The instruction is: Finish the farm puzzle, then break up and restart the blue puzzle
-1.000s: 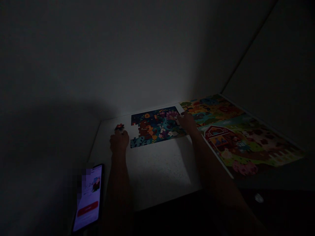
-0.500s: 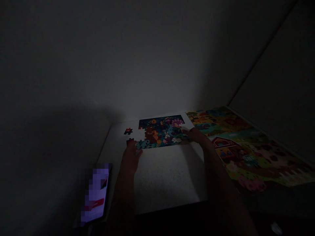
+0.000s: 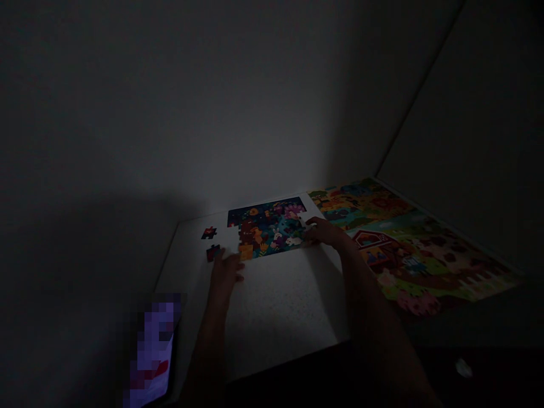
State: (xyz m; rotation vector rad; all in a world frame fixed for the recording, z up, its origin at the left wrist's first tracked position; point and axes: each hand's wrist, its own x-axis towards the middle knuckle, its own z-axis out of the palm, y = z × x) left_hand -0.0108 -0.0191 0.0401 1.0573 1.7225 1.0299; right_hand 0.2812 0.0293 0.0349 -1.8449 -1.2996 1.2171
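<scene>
A partly assembled jigsaw puzzle with dark blue and teal animal pictures lies on the white table. My left hand is at its lower left, fingers apart and palm down. Its fingertips are near an orange-yellow puzzle piece at the puzzle's corner and beside a dark loose piece; whether they touch either is too dim to tell. Another loose piece, dark with red, lies farther back. At the puzzle's right edge my right hand rests with bent, parted fingers, holding nothing visible.
On the right lie two colourful picture sheets, a farm scene and an animal scene. A lit phone or tablet, its screen blurred, stands at the lower left. Walls border the white table. The room is dim.
The view has shifted, so the table appears farther left. My left fingers have spread. An orange-yellow piece now shows at the puzzle's lower left, where teal leaf patterns were. My right hand stays at the right edge.
</scene>
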